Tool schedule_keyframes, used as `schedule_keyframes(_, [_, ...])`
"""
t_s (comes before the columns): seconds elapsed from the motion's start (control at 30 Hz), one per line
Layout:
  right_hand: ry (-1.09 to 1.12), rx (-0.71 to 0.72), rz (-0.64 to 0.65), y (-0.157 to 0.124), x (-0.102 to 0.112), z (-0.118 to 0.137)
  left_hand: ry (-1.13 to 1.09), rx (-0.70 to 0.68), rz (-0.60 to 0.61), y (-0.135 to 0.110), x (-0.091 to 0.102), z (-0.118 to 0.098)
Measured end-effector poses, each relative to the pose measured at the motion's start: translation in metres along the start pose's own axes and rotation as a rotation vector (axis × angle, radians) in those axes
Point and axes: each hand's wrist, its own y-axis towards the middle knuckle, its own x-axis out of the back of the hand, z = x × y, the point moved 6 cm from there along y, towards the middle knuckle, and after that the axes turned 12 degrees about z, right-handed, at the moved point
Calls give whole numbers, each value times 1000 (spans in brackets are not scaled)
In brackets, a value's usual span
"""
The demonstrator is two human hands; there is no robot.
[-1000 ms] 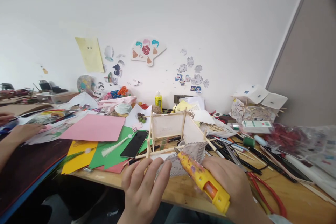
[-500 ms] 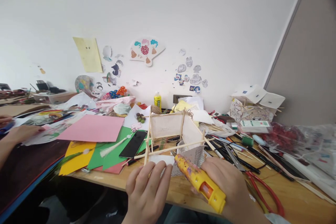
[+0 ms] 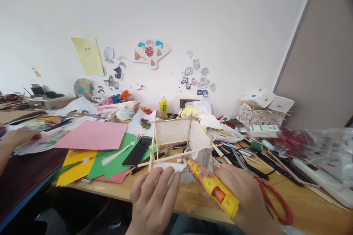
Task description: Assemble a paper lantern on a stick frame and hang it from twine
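My right hand [image 3: 239, 190] is wrapped round a yellow hot glue gun [image 3: 211, 187] with colourful smears on its barrel. Its nozzle points up and left, close to the front stick of a small frame [image 3: 173, 157] built from thin wooden sticks. White panels [image 3: 171, 132] fill the back and right sides of that frame. With its fingers bent over the near side, my left hand [image 3: 156, 196] grips a white paper piece [image 3: 176, 166] at the frame's front; the thumb is hidden. Below the nozzle lies patterned, mesh-like material [image 3: 202, 159].
Left of the frame lie a black phone [image 3: 137, 151], green sheets [image 3: 103, 159] and a pink sheet [image 3: 92, 134]. Red-handled scissors [image 3: 278, 205] and several pens lie at the right. A yellow-capped bottle [image 3: 163, 105] stands behind. Another person's hand [image 3: 20, 137] is at the far left.
The glue gun has shifted slightly right and down relative to the frame. My left hand stays at the paper piece. The whole view has turned a little; the other person's hand has moved left.
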Motion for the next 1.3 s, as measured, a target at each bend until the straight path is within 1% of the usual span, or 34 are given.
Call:
schedule_keyframes(0.3, [11, -36, 7, -8, 3, -8, 31, 29, 49, 15, -10, -7])
schedule_keyframes(0.53, [-30, -79, -21, -14, 6, -14, 19, 1, 67, 15, -15, -9])
schedule_keyframes(0.67, [-5, -97, 2, -15, 7, -16, -26, 9, 54, 17, -15, -10])
schedule_keyframes(0.77, [6, -93, 10, -14, 8, -15, -20, 13, 34, 20, -16, -13])
schedule_keyframes(0.93, [-24, -109, 6, -17, 8, -16, -10, 17, 97, 20, -20, -16])
schedule_keyframes(1.3, [-21, -114, 8, -23, 6, -20, -14, 20, 71, 23, -15, -19])
